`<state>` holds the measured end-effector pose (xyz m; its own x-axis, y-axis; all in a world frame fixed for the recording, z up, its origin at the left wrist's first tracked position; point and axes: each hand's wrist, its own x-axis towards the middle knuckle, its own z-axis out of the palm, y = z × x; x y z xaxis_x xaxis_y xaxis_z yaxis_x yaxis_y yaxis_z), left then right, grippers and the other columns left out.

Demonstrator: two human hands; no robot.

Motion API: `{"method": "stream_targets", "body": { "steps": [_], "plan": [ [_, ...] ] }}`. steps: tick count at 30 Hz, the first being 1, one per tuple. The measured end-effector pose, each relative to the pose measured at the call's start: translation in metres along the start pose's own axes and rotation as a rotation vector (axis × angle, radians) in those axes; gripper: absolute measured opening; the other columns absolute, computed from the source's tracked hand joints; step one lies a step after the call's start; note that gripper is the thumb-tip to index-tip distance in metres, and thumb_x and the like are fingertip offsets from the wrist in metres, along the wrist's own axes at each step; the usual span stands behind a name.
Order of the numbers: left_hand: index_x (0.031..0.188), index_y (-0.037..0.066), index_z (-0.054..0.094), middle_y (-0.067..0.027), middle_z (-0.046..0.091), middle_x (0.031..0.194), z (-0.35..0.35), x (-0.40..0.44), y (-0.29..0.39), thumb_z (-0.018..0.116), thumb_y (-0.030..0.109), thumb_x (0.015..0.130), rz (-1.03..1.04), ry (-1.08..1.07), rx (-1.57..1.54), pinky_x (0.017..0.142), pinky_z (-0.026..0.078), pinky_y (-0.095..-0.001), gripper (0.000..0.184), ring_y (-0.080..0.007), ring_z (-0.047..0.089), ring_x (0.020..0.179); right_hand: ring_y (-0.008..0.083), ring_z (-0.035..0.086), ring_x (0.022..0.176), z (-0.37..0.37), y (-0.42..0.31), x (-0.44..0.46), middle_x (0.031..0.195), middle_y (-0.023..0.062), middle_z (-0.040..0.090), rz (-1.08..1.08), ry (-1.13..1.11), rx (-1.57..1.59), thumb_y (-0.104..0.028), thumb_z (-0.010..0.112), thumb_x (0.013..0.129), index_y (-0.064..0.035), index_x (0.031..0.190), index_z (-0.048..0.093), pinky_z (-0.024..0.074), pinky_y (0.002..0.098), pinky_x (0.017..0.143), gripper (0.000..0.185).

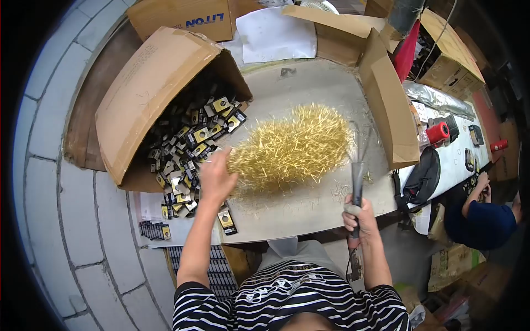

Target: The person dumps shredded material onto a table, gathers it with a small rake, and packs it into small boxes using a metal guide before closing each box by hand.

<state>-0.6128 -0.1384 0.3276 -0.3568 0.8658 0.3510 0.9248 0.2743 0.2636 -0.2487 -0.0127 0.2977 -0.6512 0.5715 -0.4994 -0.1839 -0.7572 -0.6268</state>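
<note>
A heap of gold, straw-like metallic strips (295,146) lies in the middle of the table. My left hand (217,175) is at the heap's left edge, fingers stretched out and thumb apart. It is between the heap and a spill of small black-and-yellow boxes (201,134); whether it touches either I cannot tell. My right hand (360,215) is closed around a long dark rod-shaped tool (358,182), held upright to the right of the heap. A thin cord runs at the tool's lower end, and its upper tip is blurred.
A large tipped carton (149,88) opens toward the heap. One small box (227,222) lies near the table's front edge. An open cardboard flap wall (389,102) stands on the right. Beyond it, a person in a dark shirt (480,220) sits beside another table (452,165).
</note>
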Motion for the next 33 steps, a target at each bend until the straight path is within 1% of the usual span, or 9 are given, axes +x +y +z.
{"method": "stream_targets", "body": {
  "steps": [2,4,6,8,12,23,26,30,33],
  "plan": [
    [0.119,0.001,0.053,-0.0161,0.06,0.101,-0.051,0.011,0.017,0.07,0.0,0.056,0.075,0.208,0.082,0.077,0.047,-0.0432,0.065,-0.0335,0.058,0.094,0.0065,0.039,0.037,0.008,-0.017,-0.012,0.055,-0.0021,0.041,-0.129,-0.115,-0.034,-0.007,0.064,0.082,-0.0031,0.092,0.05,0.0308,0.0214,0.032,0.017],
    [0.125,0.006,0.048,-0.015,0.056,0.103,-0.052,0.032,0.004,0.068,-0.004,0.058,0.003,0.1,0.142,0.072,0.047,-0.0423,0.07,-0.0333,0.057,0.092,0.006,0.038,0.036,0.019,-0.039,0.006,0.053,-0.0019,0.04,-0.181,-0.076,-0.061,-0.008,0.064,0.082,-0.0022,0.094,0.05,0.0301,0.0218,0.031,0.019],
    [0.123,0.007,0.05,-0.011,0.056,0.092,-0.07,0.054,0.006,0.068,-0.004,0.058,0.052,0.162,0.247,0.068,0.046,-0.041,0.068,-0.0316,0.057,0.087,0.0054,0.037,0.035,0.036,-0.062,0.012,0.051,-0.0026,0.038,-0.163,-0.238,0.306,-0.01,0.064,0.082,-0.0018,0.095,0.051,0.029,0.0216,0.03,0.02],
    [0.122,0.009,0.05,-0.0091,0.057,0.091,-0.092,0.063,0.027,0.072,0.002,0.06,0.118,0.28,0.347,0.071,0.047,-0.0389,0.066,-0.0301,0.058,0.088,0.0045,0.036,0.035,0.048,-0.073,0.008,0.052,-0.0033,0.039,-0.323,-0.36,0.058,-0.01,0.062,0.084,-0.0019,0.095,0.051,0.0291,0.0214,0.031,0.018],
    [0.126,0.01,0.049,-0.0099,0.058,0.104,-0.101,0.1,0.007,0.072,0.006,0.065,-0.12,0.084,0.394,0.077,0.048,-0.0397,0.065,-0.0306,0.06,0.094,0.0047,0.037,0.038,0.058,-0.091,0.045,0.058,-0.0042,0.04,-0.248,-0.243,0.145,-0.007,0.061,0.084,-0.0015,0.096,0.052,0.0305,0.0207,0.031,0.016],
    [0.132,0.014,0.046,-0.012,0.056,0.115,-0.107,0.127,-0.029,0.072,0.011,0.071,-0.155,0.135,0.528,0.083,0.048,-0.0433,0.066,-0.0315,0.058,0.1,0.0037,0.036,0.04,0.042,-0.128,0.059,0.058,-0.0026,0.038,-0.458,-0.243,0.03,-0.007,0.056,0.088,-0.0004,0.099,0.052,0.0313,0.0189,0.032,0.014],
    [0.132,0.014,0.046,-0.0112,0.057,0.114,-0.105,0.128,-0.021,0.071,0.011,0.073,0.0,0.34,0.573,0.084,0.048,-0.0428,0.064,-0.0319,0.057,0.102,0.0037,0.036,0.04,0.04,-0.126,0.056,0.059,-0.0024,0.038,-0.552,-0.147,-0.095,-0.006,0.055,0.088,-0.001,0.099,0.052,0.031,0.0185,0.033,0.013],
    [0.132,0.017,0.046,-0.0106,0.059,0.114,-0.097,0.141,-0.032,0.07,0.013,0.075,-0.178,0.16,0.464,0.084,0.048,-0.0432,0.062,-0.0315,0.058,0.104,0.0041,0.036,0.04,0.014,-0.15,0.061,0.06,-0.0031,0.039,-0.539,-0.232,0.246,-0.006,0.055,0.088,-0.0012,0.099,0.052,0.0318,0.0188,0.033,0.012],
    [0.132,0.018,0.048,-0.0116,0.06,0.116,-0.097,0.153,-0.005,0.066,0.013,0.077,-0.117,0.143,0.361,0.085,0.048,-0.0429,0.058,-0.0316,0.059,0.105,0.0044,0.038,0.041,0.042,-0.166,0.052,0.06,-0.0035,0.041,-0.557,-0.075,-0.184,-0.008,0.058,0.087,-0.002,0.099,0.052,0.0333,0.0199,0.034,0.014]
  ]
}}
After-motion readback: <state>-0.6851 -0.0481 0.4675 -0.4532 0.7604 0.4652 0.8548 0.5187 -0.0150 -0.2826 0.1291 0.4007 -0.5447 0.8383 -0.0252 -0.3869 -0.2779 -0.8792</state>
